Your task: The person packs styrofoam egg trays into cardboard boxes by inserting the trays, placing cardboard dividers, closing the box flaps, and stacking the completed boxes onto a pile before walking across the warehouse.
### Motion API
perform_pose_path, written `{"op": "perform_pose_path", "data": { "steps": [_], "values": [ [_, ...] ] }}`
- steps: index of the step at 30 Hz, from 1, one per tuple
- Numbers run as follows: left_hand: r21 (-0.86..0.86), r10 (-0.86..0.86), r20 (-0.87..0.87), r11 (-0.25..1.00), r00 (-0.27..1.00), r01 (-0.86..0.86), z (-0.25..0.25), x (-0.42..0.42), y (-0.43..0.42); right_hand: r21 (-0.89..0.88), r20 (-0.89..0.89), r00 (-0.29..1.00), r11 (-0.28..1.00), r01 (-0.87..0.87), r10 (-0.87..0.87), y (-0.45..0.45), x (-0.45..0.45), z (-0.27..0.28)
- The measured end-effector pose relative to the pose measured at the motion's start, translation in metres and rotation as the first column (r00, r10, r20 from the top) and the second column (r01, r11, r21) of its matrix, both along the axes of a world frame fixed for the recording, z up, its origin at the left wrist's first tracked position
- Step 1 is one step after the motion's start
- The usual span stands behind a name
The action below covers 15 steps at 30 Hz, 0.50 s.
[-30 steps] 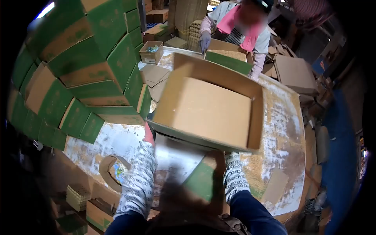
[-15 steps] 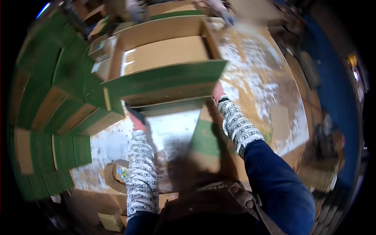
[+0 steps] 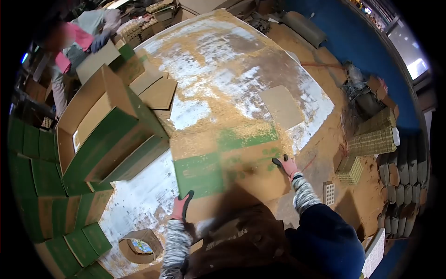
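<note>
A flattened cardboard box (image 3: 241, 162) with green and brown panels lies on the table before me, dusted with yellowish crumbs. At its lower left edge is my left hand (image 3: 180, 207), in a pink glove with dark fingertips, the fingers apart. My right hand (image 3: 287, 166), gloved alike, lies by the right edge with its fingers spread; whether either hand touches the cardboard is hard to tell. To the left, an open-topped green and brown carton (image 3: 111, 135) stands at an angle, out of both hands.
Another person (image 3: 76, 42) works at the upper left, behind the carton. Stacked green boxes (image 3: 46, 176) line the left side. A cardboard ring (image 3: 139, 246) sits on the near table. A loose cardboard piece (image 3: 281, 107) lies ahead; egg trays (image 3: 374, 137) are stacked at right.
Both hands have let go of the open carton, which now stands at the left. They have come back to the flattened box, and my view has turned right.
</note>
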State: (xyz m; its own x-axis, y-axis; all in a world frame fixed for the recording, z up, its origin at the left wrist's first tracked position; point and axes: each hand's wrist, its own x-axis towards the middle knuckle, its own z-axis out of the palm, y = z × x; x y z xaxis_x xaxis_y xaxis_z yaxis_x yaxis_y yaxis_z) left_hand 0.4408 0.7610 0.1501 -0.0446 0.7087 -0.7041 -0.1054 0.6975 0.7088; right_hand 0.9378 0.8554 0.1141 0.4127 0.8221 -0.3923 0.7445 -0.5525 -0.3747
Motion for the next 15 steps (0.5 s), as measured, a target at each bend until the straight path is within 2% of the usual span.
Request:
{"op": "perform_pose_path", "data": {
  "steps": [1, 2, 3, 4, 5, 6, 7, 8, 9, 10, 11, 12, 13, 14, 15],
  "values": [
    [0.077, 0.015, -0.020, 0.997, 1.000, -0.014, 0.026, 0.006, 0.001, -0.103, -0.179, 0.981, 0.990, -0.098, 0.079, 0.006, 0.016, 0.008],
    [0.065, -0.079, -0.116, 0.994, 0.990, 0.087, 0.045, 0.004, 0.003, -0.180, -0.357, 0.923, 0.960, -0.215, 0.140, 0.025, 0.031, 0.033],
    [0.120, -0.090, -0.166, 0.987, 0.982, 0.111, 0.065, 0.010, 0.004, -0.229, -0.528, 0.830, 0.910, -0.345, 0.181, 0.045, 0.041, 0.048],
    [0.175, -0.094, -0.219, 0.975, 0.971, 0.134, 0.085, 0.016, 0.007, -0.211, -0.522, 0.850, 0.976, -0.056, -0.064, 0.064, 0.044, 0.049],
    [0.169, -0.094, -0.270, 0.975, 0.958, 0.143, 0.107, 0.024, 0.011, 0.226, -0.429, 0.883, 0.969, -0.102, 0.193, 0.089, 0.069, 0.011],
    [0.157, -0.087, -0.322, 0.977, 0.943, 0.144, 0.130, 0.033, 0.014, 0.195, -0.185, 0.982, 0.981, 0.007, 0.030, 0.118, 0.078, 0.006],
    [0.137, -0.079, -0.375, 0.981, 0.924, 0.140, 0.150, 0.042, 0.015, 0.130, 0.005, 1.000, 0.992, 0.001, -0.001, 0.143, 0.086, 0.002],
    [0.225, 0.012, -0.325, 0.972, 0.946, 0.066, 0.166, 0.052, 0.016, 0.126, -0.012, 1.000, 0.992, 0.029, -0.028, 0.155, 0.074, 0.038],
    [0.248, 0.016, -0.370, 0.965, 0.929, 0.082, 0.184, 0.057, 0.019, 0.015, 0.161, 0.987, 1.000, 0.024, -0.026, 0.178, 0.090, 0.011],
    [0.274, 0.031, -0.416, 0.957, 0.909, 0.093, 0.204, 0.061, 0.021, -0.073, 0.258, 0.966, 0.996, 0.051, -0.031, 0.193, 0.096, 0.009],
    [0.227, 0.044, -0.477, 0.971, 0.878, 0.075, 0.225, 0.063, 0.021, -0.114, 0.260, 0.965, 0.993, 0.024, 0.006, 0.202, 0.102, 0.014],
    [0.137, -0.013, -0.526, 0.985, 0.850, 0.100, 0.233, 0.050, 0.011, -0.100, 0.253, 0.967, 0.993, 0.064, -0.037, 0.207, 0.111, 0.002],
    [0.147, 0.165, -0.535, 0.984, 0.829, -0.101, 0.244, 0.051, -0.003, -0.186, 0.317, 0.948, 0.981, 0.049, 0.013, 0.211, 0.108, 0.009],
    [0.161, 0.331, -0.538, 0.943, 0.775, -0.291, 0.256, 0.053, -0.016, -0.263, 0.424, 0.898, 0.965, 0.001, 0.114, 0.212, 0.091, 0.039],
    [0.197, 0.430, -0.510, 0.902, 0.745, -0.385, 0.270, 0.052, -0.027, -0.363, 0.393, 0.885, 0.927, -0.098, 0.247, 0.218, 0.087, 0.060]
  ]
}}
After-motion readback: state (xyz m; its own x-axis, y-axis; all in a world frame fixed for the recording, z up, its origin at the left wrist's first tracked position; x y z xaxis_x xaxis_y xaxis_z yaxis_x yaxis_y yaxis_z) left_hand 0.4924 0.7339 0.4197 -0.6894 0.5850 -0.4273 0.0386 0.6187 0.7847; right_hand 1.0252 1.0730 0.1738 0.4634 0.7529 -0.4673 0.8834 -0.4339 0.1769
